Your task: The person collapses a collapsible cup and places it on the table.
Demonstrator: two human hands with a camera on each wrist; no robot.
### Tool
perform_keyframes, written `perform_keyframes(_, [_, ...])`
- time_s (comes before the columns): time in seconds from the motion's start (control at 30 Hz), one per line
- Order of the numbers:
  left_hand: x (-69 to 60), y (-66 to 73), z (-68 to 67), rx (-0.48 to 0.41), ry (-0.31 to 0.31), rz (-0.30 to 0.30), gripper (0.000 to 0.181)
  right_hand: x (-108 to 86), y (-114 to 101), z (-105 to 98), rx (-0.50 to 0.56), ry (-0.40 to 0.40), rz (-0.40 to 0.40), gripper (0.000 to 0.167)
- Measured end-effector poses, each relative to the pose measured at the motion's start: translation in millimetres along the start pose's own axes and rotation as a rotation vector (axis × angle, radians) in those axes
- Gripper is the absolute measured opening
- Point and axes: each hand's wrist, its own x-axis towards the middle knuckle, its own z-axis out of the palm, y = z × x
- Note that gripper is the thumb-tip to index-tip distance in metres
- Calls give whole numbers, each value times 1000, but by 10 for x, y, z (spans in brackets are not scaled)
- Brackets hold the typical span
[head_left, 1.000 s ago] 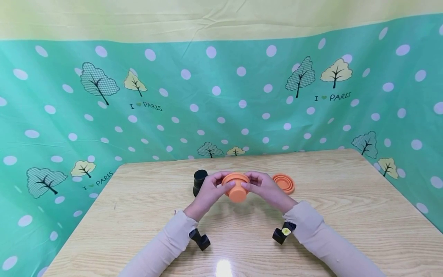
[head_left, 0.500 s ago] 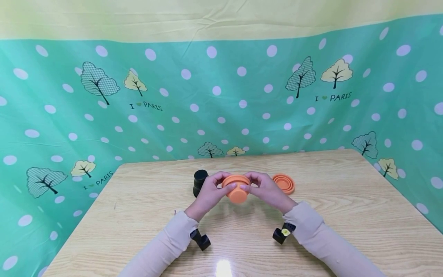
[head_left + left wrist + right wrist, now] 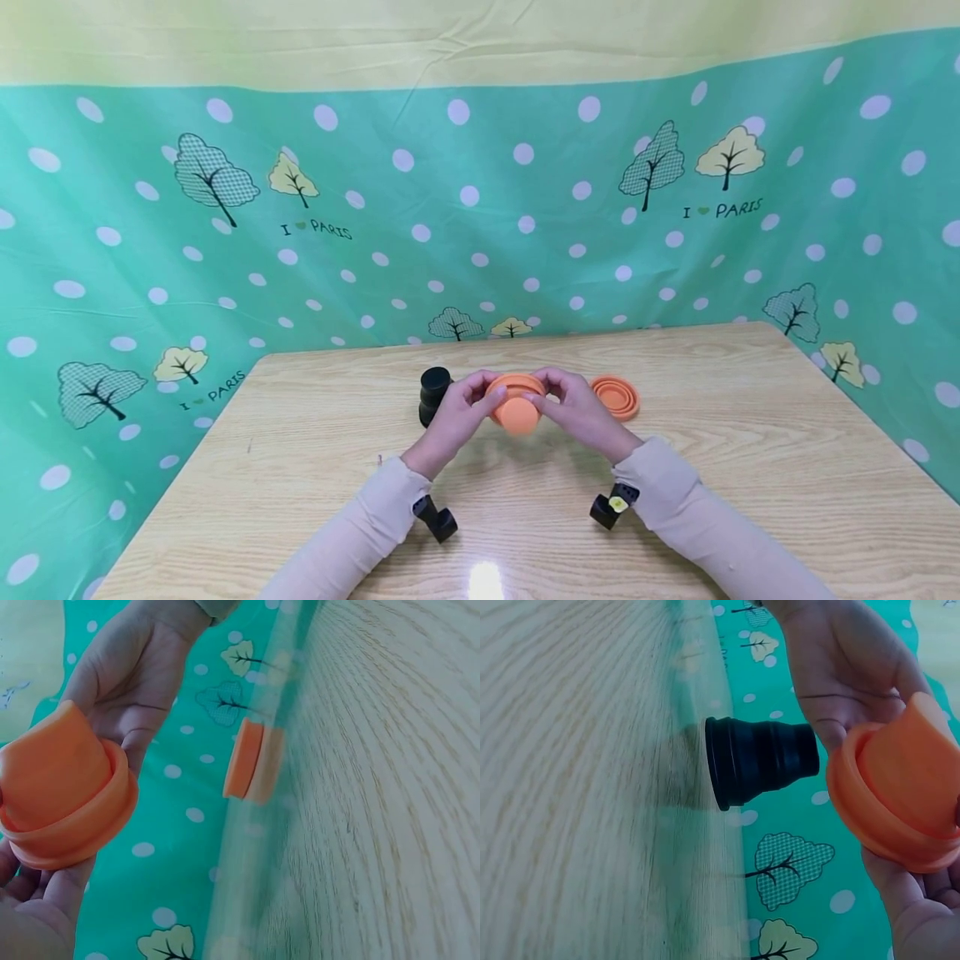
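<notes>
Centrally in the head view, the left hand [image 3: 463, 412] and the right hand [image 3: 573, 408] grip an orange cup [image 3: 519, 417] from both sides above the wooden table [image 3: 300, 467], thumbs on its wall and fingers at its wide rim, the narrow base tilted toward the camera. From the left wrist, a flat orange ringed piece [image 3: 246, 759] sits on the table beyond the cup, whose thick rim surrounds the raised wall. From the right wrist, a black stepped cup [image 3: 757, 761] stands narrow end up on the table, apart from the gripped cup.
</notes>
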Motion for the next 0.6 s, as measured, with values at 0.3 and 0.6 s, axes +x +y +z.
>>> perform_keyframes(0.3, [-9,-9,-41,-142,-107,38,42,-3,-28,8,83,82,73,23])
perform_keyframes(0.6, [-12,4,-17,-59,-70,50,46,-11,-25,14,158,77,121,26])
